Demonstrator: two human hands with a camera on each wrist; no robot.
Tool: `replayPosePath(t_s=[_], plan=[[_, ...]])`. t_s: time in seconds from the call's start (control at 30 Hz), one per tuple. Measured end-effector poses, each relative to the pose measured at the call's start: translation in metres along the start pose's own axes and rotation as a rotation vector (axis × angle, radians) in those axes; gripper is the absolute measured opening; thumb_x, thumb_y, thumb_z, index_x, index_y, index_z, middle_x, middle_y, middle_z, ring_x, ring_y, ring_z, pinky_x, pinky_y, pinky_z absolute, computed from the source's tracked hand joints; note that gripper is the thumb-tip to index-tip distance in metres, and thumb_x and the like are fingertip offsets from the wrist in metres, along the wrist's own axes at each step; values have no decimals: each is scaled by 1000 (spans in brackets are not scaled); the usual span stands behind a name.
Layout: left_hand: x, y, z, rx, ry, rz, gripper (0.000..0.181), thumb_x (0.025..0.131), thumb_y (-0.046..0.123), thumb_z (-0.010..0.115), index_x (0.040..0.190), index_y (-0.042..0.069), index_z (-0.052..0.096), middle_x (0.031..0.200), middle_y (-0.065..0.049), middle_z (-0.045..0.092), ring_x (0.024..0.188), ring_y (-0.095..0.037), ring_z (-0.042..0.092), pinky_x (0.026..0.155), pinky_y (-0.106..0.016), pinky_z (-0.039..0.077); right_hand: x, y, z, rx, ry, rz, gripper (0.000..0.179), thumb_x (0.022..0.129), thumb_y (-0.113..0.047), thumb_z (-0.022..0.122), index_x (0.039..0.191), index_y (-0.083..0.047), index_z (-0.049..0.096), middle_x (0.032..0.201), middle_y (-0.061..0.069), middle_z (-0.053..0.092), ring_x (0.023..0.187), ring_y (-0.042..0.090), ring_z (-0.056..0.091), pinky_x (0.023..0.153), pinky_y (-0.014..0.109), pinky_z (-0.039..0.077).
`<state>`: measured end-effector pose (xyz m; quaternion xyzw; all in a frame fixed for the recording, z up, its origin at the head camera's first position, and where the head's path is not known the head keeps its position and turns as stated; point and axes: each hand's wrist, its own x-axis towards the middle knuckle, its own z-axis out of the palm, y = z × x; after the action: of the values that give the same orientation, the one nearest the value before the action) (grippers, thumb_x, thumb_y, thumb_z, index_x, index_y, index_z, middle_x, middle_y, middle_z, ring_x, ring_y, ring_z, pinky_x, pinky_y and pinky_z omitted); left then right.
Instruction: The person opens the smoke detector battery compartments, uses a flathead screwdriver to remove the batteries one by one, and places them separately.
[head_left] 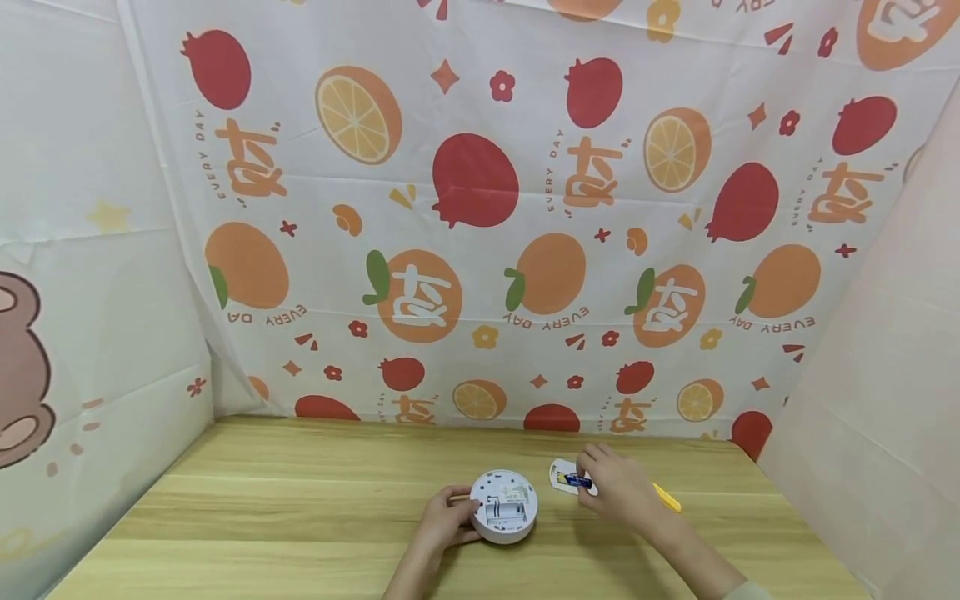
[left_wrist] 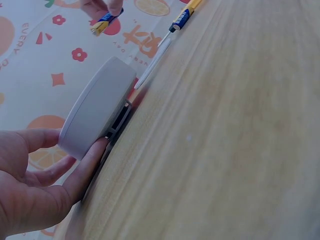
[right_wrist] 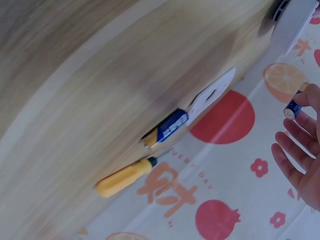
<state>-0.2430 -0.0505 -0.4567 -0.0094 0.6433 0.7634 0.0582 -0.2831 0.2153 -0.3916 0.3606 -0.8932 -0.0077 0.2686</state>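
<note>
My left hand (head_left: 444, 518) grips the left edge of a round white device (head_left: 491, 533), thumb on one face and fingers along the side. Its upper face, seen in the head view, has an uncovered battery compartment. To the right, my right hand (head_left: 618, 487) pinches a blue and yellow battery (right_wrist: 294, 106) between thumb and fingertips, held above the table. Beneath that hand lies a thin white cover plate (right_wrist: 212, 94) with a slot in it. A second blue and yellow battery (right_wrist: 172, 125) lies on the tabletop by the plate, as the right wrist view shows.
A screwdriver with a yellow handle (right_wrist: 125, 177) lies on the wooden table (head_left: 300, 508), beyond the right hand. Behind the table hangs a white cloth (head_left: 480, 242) printed with fruit. Pale cloth walls (head_left: 877, 400) stand at both sides.
</note>
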Motion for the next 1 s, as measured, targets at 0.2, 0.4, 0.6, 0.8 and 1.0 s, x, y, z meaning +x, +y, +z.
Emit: replayPosePath(t_s=[0.2, 0.4, 0.6, 0.8, 1.0], plan=[[1, 0, -1, -15, -1, -4, 41, 88, 2, 53, 121, -18, 37, 97, -19, 58, 79, -21, 60, 68, -37, 56, -9, 10, 0, 25, -31, 45, 22, 68, -20, 74, 76, -15, 54, 81, -5, 51, 70, 10, 47, 49, 22, 42], [-1, 2, -2, -14, 4, -1, 41, 88, 1, 53, 120, -19, 37, 98, -19, 57, 78, -21, 59, 67, -36, 56, -17, 19, 0, 27, -31, 74, 23, 66, -20, 75, 74, -15, 53, 79, -6, 49, 67, 9, 44, 47, 21, 39], [-2, 2, -1, -11, 6, 0, 41, 88, 1, 53, 120, -19, 37, 98, -20, 57, 79, -22, 60, 68, -37, 56, -25, 26, 6, 27, -27, 72, 22, 64, -19, 74, 73, -15, 54, 78, -7, 47, 65, 9, 43, 47, 23, 39], [-2, 2, 0, -4, 7, -3, 41, 87, 2, 53, 120, -18, 38, 97, -18, 59, 79, -22, 60, 67, -36, 56, -31, 28, 9, 25, -66, 90, 20, 65, -18, 73, 72, -16, 54, 82, -5, 51, 68, 11, 46, 46, 23, 39], [-2, 1, 1, -5, 8, 0, 41, 87, 2, 53, 120, -19, 38, 97, -19, 58, 78, -21, 60, 67, -36, 56, -34, 31, 12, 29, -101, 104, 19, 67, -18, 73, 71, -16, 54, 104, 11, 60, 90, 26, 57, 54, 36, 51]])
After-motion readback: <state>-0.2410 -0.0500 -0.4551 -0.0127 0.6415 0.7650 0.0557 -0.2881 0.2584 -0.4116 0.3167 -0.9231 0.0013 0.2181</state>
